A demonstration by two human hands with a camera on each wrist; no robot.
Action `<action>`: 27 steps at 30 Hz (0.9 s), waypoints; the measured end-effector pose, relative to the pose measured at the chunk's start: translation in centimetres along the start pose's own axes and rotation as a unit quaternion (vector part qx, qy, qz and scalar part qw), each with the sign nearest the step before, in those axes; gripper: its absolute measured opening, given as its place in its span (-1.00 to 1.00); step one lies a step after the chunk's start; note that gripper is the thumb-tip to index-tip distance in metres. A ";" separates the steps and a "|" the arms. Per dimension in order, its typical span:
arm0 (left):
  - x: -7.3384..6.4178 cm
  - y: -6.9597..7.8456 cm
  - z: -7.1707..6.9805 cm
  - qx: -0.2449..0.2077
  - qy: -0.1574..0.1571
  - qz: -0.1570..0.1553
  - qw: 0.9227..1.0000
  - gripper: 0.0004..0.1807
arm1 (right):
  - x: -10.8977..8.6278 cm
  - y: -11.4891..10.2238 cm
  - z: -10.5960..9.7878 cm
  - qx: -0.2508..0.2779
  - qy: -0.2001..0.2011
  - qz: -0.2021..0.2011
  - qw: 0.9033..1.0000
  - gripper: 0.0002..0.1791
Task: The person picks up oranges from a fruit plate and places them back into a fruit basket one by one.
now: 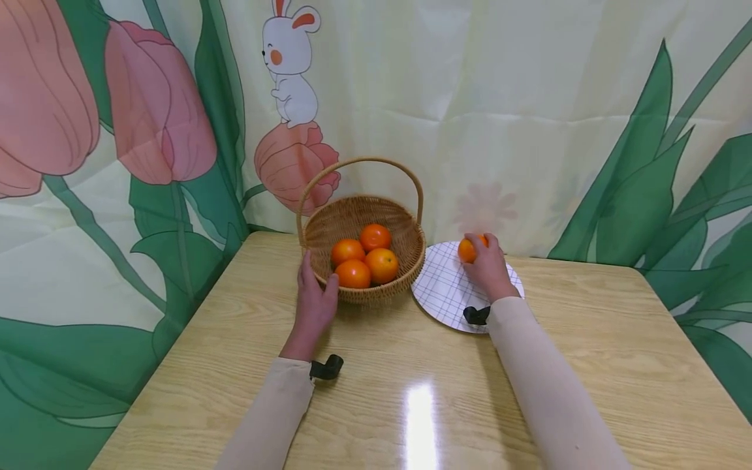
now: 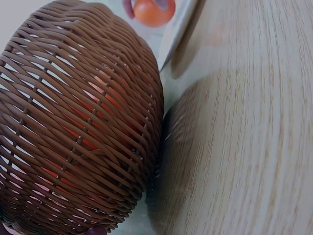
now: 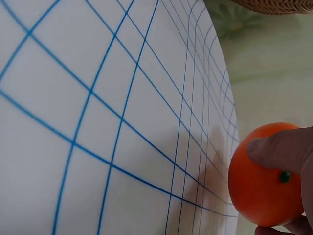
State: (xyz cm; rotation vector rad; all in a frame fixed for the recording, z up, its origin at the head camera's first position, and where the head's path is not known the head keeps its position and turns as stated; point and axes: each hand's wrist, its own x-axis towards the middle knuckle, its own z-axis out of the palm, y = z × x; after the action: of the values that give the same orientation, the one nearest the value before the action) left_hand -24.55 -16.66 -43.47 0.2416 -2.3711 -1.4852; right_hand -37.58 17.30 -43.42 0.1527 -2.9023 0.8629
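Note:
My right hand [image 1: 489,269] grips an orange [image 3: 261,188] over the far part of a round white plate [image 1: 437,287] with blue crossing lines. The thumb lies across the fruit beside its green stem spot. Whether the orange touches the plate I cannot tell. On the left, my left hand [image 1: 316,297] rests against the near left side of a wicker basket [image 1: 376,297], thumb by the rim and fingers along the outside. Several oranges [image 1: 354,273] sit inside the basket; they show red-orange through the weave [image 2: 83,117] in the left wrist view.
The basket's tall arched handle [image 1: 369,158] stands upright above it. The plate lies close to the basket's right side on a wooden table [image 1: 376,391]. Behind the table's back edge hangs a curtain [image 1: 499,98] printed with tulips and a rabbit.

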 end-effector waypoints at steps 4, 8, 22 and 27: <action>-0.1 -0.1 -0.1 -0.001 -0.005 -0.003 1.000 -0.18 | -0.7 -0.7 -0.2 0.005 0.001 -0.005 1.000 -0.26; -0.2 -0.2 -0.3 -0.001 -0.009 -0.011 1.000 -0.18 | -1.3 -1.5 -0.6 0.005 0.003 -0.014 1.000 -0.25; 0.0 -0.2 -0.3 -0.007 -0.009 -0.006 1.000 -0.17 | -3.4 -3.9 -2.2 0.010 0.022 -0.073 0.997 -0.26; 0.1 0.0 -0.3 -0.008 -0.006 0.000 1.000 -0.17 | -4.1 -4.7 -2.8 0.017 0.033 -0.090 0.995 -0.26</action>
State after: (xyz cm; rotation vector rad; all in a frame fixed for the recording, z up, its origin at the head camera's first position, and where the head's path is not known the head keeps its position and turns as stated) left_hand -24.51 -16.94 -43.35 0.2279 -2.3679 -1.5096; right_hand -32.75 15.18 -39.12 0.3756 -2.7623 0.8697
